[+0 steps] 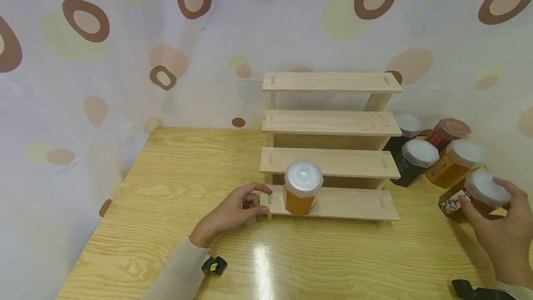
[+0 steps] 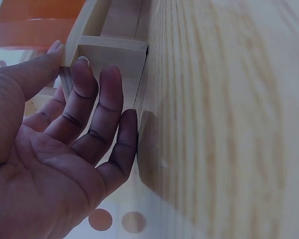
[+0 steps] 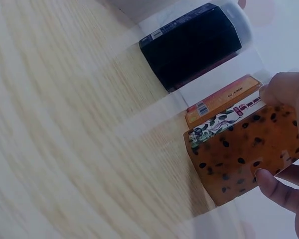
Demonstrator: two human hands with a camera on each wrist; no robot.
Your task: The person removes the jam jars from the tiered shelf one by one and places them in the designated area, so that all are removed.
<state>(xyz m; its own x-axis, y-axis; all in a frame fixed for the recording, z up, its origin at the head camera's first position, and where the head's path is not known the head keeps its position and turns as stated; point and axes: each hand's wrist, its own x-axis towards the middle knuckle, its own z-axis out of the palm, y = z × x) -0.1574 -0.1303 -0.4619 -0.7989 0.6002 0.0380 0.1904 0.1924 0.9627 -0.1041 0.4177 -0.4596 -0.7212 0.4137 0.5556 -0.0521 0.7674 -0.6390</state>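
My left hand (image 1: 237,209) pinches the left end of the lowest step of a tiered wooden rack (image 1: 354,203), thumb at the front edge. In the left wrist view, the other fingers (image 2: 109,94) curve beside the step's end. An orange jar (image 1: 300,203) with a clear-white lid stands upright on that step, near the left hand. Off to the right, my right hand (image 1: 505,230) grips a white-lidded jar (image 3: 244,159) around its upper part. Dark seeds dot this jar's orange-brown contents, and a patterned label runs down its side. The jar leans slightly over the table.
Right of the rack stand several more jars: a dark one (image 1: 410,168), an amber one (image 1: 447,168), a red one (image 1: 447,133) and another dark one (image 1: 395,140) behind. A patterned cloth (image 1: 208,50) hangs behind the wood-grain table (image 1: 179,184).
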